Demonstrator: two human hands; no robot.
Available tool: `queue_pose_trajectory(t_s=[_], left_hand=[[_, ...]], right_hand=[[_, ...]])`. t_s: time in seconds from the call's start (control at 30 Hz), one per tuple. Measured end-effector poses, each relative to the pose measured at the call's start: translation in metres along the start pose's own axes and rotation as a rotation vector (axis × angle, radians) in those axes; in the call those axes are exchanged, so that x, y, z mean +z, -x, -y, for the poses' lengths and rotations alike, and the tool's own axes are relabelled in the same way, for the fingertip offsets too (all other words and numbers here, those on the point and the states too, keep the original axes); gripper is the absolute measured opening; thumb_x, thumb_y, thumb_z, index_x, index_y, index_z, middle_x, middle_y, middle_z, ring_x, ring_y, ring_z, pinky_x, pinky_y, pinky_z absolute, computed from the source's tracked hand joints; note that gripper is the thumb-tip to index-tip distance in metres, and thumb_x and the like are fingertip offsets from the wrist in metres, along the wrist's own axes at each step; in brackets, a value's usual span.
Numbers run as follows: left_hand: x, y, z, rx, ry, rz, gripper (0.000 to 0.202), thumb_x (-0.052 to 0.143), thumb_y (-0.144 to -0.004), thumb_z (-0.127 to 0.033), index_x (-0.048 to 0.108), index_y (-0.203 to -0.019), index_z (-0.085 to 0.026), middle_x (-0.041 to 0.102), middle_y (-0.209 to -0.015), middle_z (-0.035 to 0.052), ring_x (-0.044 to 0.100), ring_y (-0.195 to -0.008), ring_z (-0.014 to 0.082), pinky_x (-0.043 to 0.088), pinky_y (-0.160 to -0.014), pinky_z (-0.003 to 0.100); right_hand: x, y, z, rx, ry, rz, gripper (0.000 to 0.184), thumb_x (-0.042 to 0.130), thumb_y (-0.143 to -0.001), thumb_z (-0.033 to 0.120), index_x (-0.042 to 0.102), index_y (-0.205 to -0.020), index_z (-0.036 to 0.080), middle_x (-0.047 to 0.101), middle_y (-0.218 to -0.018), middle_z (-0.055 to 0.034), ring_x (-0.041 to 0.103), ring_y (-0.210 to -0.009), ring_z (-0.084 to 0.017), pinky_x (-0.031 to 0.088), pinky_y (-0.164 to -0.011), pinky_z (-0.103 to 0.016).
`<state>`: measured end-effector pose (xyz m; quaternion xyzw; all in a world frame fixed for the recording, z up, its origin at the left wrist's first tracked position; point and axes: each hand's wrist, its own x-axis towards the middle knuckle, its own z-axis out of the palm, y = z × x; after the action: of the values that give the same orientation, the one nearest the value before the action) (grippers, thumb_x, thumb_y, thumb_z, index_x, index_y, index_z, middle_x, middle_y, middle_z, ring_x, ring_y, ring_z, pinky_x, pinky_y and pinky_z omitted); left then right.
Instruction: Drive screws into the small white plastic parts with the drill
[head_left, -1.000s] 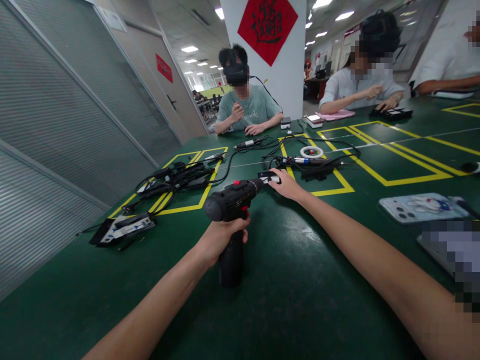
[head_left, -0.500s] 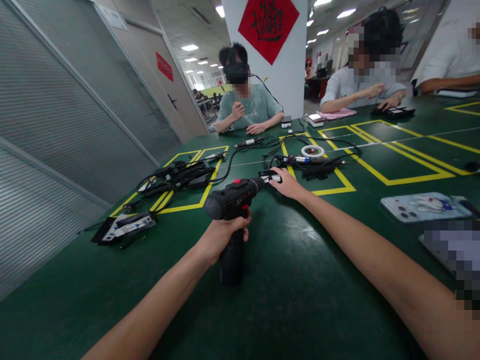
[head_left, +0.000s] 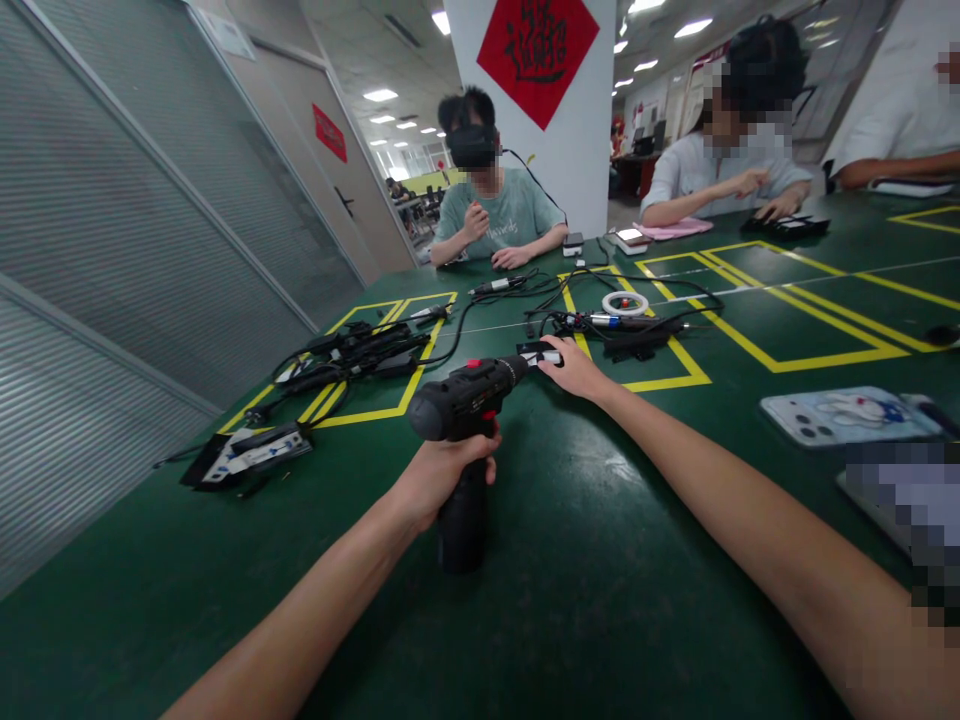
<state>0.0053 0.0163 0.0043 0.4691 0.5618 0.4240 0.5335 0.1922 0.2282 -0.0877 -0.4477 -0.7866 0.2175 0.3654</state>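
My left hand (head_left: pixel 450 468) is wrapped round the handle of a black cordless drill (head_left: pixel 466 398) with red accents. The drill points away and to the right, its battery end low over the green table. Ahead of the chuck, my right hand (head_left: pixel 574 366) grips a small black and white piece (head_left: pixel 541 354) lying at the drill's tip. Fingers and chuck partly cover that piece, so its exact kind does not show. Whether the bit touches it cannot be made out.
Bundled black cables and tools (head_left: pixel 360 350) lie at the left, near a black and white part (head_left: pixel 259 455). Behind my right hand are a pen-shaped tool with a cable (head_left: pixel 622 322) and a white ring (head_left: pixel 625 302). A phone (head_left: pixel 847 415) lies right. Co-workers sit across the green table (head_left: pixel 600 600).
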Motion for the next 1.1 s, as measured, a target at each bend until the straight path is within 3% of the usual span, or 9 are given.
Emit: queue_pose_trajectory(t_s=[1.1], left_hand=[[-0.0014,-0.0004,0.001,-0.015,0.013,0.004,0.021,0.067,-0.075,-0.025,0.062,-0.092,-0.013,0.06,-0.083,0.0008,0.056,-0.056,0.0102,0.041,-0.059,0.026]], right_hand=[[0.0015,-0.0009,-0.0022,-0.014,0.0,-0.007,0.049,0.059,-0.088,0.033,0.053,-0.136,0.023,0.056,-0.123,-0.0109,0.057,-0.112,-0.027,0.044,-0.101,-0.041]])
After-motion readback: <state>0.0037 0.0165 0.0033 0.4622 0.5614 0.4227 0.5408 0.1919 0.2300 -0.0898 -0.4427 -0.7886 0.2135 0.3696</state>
